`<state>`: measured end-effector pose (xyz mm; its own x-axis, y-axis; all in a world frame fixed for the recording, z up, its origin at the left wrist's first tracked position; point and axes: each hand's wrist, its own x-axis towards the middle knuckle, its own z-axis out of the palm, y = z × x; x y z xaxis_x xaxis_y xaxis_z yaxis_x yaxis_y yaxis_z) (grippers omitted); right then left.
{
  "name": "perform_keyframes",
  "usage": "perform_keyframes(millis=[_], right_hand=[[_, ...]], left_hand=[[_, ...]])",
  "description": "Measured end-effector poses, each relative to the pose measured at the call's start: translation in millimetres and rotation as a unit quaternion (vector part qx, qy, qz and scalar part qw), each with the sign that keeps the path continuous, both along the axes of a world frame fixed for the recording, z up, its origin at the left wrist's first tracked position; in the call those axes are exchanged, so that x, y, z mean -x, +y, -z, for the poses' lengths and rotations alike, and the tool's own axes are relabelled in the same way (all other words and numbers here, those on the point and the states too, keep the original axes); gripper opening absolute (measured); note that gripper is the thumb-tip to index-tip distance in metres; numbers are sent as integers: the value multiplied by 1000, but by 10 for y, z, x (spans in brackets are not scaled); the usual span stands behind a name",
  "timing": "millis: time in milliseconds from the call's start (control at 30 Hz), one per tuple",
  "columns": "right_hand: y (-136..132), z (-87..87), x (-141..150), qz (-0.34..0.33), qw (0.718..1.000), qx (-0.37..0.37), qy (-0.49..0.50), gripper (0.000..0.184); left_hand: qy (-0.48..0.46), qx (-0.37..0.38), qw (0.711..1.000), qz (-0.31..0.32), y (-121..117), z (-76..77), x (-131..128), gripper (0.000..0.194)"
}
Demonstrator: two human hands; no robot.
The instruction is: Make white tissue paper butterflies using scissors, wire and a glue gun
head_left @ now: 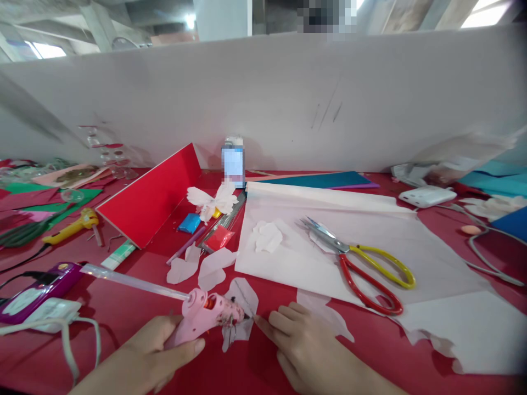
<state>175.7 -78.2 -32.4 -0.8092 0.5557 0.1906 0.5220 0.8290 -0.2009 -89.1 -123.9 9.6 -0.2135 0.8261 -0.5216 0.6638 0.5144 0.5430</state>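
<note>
A pink hot glue gun (197,318) is gripped in my left hand (152,351), with a long clear glue stick running out of its back to the left. Its dirty nozzle is over a white paper cut-out (244,291) lying on the red table; the nozzle hides part of the paper, and whether it touches cannot be made out. From the other side, the extended index finger of my right hand (302,345) touches the cut-out's right edge near the nozzle. That hand's other fingers are loosely bent, its thumb apart. Another white petal-shaped piece (325,312) lies partly behind it.
Scissors (349,252) with red and yellow handles lie on a large white sheet (284,263). A white paper flower (212,200) sits near a phone (233,164). A red board (156,197), a yellow glue gun (74,227) and corded adapters (51,315) are to the left.
</note>
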Motion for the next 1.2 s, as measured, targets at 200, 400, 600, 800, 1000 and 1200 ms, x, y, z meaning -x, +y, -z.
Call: perform_keyframes(millis=[200,400,600,800,1000,1200], right_hand=[[-6,11,3,5,1000,10,0,48],[-5,23,8,4,1000,-2,10,48],[-10,29,1,2,1000,9,8,47],[-7,25,-1,4,1000,17,-6,47],[-5,27,1,5,1000,16,-13,49],[-12,14,3,7,1000,18,-12,48]], left_hand=[[3,6,1000,-21,-5,-18,-30,45],[21,20,999,-18,-21,3,25,44],[8,19,1000,5,-15,-29,14,43],[22,28,999,3,-37,-3,57,51],[31,15,999,7,-49,21,67,48],[20,8,1000,11,-42,2,43,48]])
